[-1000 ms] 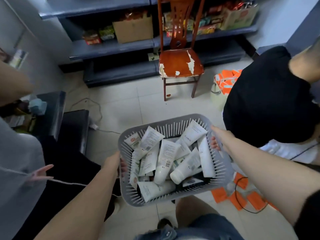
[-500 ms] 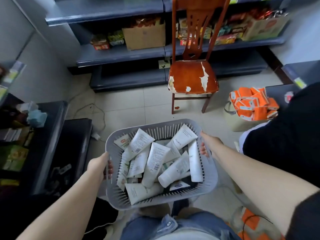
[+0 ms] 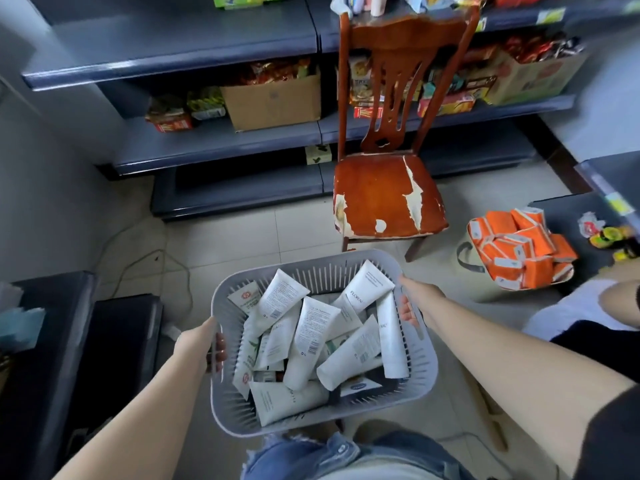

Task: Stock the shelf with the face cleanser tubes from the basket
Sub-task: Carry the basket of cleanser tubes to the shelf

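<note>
At centre, our left hand (image 3: 201, 344) and right hand (image 3: 415, 303) carry the basket (image 3: 322, 271), fingers clamped on its rims; tubes (image 3: 311, 337) inside. Keep it level toward the shelf (image 3: 173, 39) at 12 o'clock.

This is a small shop, and the evidence sits all around. Dark metal retail shelving (image 3: 214, 140) runs along the far wall in tiers, with price-label strips on its front edges. A cardboard box (image 3: 273, 102) of stock sits on the middle tier beside packaged snacks (image 3: 169, 117) in bright wrappers. More snack packs crowd the shelf behind a worn wooden chair (image 3: 388, 195) with peeling varnish. On the tiled floor to the right stands a bag heaped with orange boxes (image 3: 519, 251). Another low shelf unit (image 3: 45, 341) lines the left side.
</note>
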Action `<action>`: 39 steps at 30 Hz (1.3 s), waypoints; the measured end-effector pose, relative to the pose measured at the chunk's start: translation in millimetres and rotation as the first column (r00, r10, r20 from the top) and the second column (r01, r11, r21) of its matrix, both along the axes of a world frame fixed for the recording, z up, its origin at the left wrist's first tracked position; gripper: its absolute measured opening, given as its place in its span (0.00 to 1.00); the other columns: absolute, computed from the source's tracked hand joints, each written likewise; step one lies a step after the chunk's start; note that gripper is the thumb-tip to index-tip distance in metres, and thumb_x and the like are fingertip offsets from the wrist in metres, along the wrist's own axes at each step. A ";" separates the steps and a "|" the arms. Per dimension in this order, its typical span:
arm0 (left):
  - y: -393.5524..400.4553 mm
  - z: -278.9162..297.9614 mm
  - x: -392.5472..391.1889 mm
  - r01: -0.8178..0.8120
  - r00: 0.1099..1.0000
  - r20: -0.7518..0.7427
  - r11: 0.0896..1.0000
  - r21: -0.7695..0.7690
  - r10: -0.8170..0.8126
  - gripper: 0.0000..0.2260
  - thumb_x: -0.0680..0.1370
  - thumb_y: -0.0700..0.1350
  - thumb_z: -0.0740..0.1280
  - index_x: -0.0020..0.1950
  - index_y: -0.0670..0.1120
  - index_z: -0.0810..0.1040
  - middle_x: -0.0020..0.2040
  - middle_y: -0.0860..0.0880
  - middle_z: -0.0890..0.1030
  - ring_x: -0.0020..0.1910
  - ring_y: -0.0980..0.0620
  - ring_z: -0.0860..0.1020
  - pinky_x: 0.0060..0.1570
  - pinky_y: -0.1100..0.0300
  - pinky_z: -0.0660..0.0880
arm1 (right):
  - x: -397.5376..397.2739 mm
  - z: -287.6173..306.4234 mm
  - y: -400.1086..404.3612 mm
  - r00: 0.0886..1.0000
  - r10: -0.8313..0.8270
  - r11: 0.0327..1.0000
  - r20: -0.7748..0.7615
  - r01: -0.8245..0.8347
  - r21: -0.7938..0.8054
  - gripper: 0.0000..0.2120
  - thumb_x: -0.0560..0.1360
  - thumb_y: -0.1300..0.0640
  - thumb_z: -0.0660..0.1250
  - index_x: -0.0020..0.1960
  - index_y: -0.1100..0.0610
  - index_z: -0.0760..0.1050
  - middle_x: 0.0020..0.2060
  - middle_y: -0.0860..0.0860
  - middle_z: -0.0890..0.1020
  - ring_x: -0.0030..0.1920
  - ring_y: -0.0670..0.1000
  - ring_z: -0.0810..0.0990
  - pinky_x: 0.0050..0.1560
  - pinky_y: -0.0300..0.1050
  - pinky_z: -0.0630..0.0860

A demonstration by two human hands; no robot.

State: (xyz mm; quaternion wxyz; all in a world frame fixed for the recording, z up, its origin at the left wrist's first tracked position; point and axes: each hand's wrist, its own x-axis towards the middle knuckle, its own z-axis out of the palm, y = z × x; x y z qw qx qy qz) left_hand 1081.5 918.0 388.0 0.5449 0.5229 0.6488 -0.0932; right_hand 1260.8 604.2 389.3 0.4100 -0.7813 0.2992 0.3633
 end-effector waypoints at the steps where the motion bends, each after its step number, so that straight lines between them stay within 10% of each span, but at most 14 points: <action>1: 9.8 0.8 19.0 0.009 1.000 0.005 1.000 0.004 -0.009 0.11 0.72 0.45 0.65 0.32 0.42 0.73 0.29 0.44 0.74 0.25 0.47 0.71 0.29 0.58 0.70 | 15.8 0.6 7.6 1.000 -0.015 1.000 0.006 0.015 0.001 0.22 0.74 0.42 0.63 0.35 0.61 0.72 0.29 0.56 0.76 0.29 0.53 0.74 0.32 0.43 0.73; 31: 102.6 -19.6 531.6 0.320 0.947 -0.014 0.947 -0.005 -0.320 0.14 0.75 0.49 0.65 0.32 0.43 0.72 0.27 0.45 0.73 0.24 0.48 0.71 0.29 0.57 0.71 | 416.6 -30.0 53.8 0.911 -0.412 0.911 0.009 0.412 0.033 0.25 0.69 0.35 0.64 0.31 0.57 0.72 0.25 0.53 0.77 0.26 0.52 0.75 0.42 0.47 0.78; 39: 107.3 -50.3 659.7 0.651 0.759 0.048 0.757 -0.059 -0.649 0.19 0.80 0.51 0.57 0.31 0.45 0.67 0.17 0.51 0.69 0.17 0.52 0.67 0.24 0.63 0.65 | 423.4 -32.1 63.0 0.749 -0.660 0.750 0.062 0.652 0.111 0.19 0.77 0.43 0.58 0.35 0.56 0.68 0.28 0.51 0.72 0.25 0.47 0.69 0.19 0.33 0.66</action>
